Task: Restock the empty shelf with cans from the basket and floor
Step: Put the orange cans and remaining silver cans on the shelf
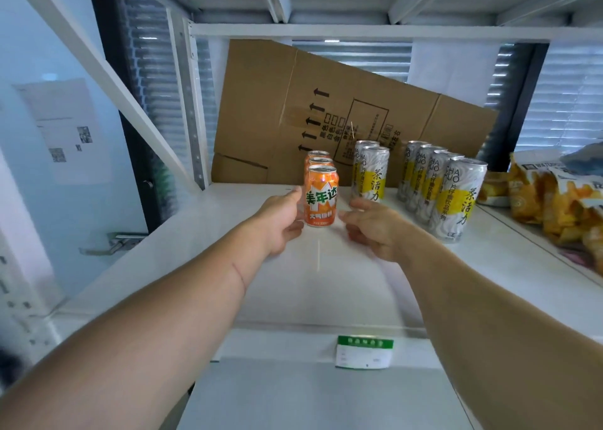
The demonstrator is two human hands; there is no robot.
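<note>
Three short orange cans stand in a line running front to back on the white shelf (pixel 319 286); the front orange can (pixel 321 198) is upright. My left hand (pixel 280 221) is against its left side, fingers spread, not wrapped around it. My right hand (pixel 372 224) hovers just right of the can with a small gap, fingers apart and holding nothing. Two tall white-and-yellow cans (pixel 370 168) stand behind my right hand. A row of several more tall white-and-yellow cans (pixel 456 198) runs along the right.
A flattened cardboard box (pixel 326 103) leans against the back of the shelf. Orange snack bags (pixel 551 201) lie on the neighbouring shelf at the right. A green-and-white price label (pixel 363 353) sits on the shelf's front edge. A white shelf post (pixel 192 103) stands at back left.
</note>
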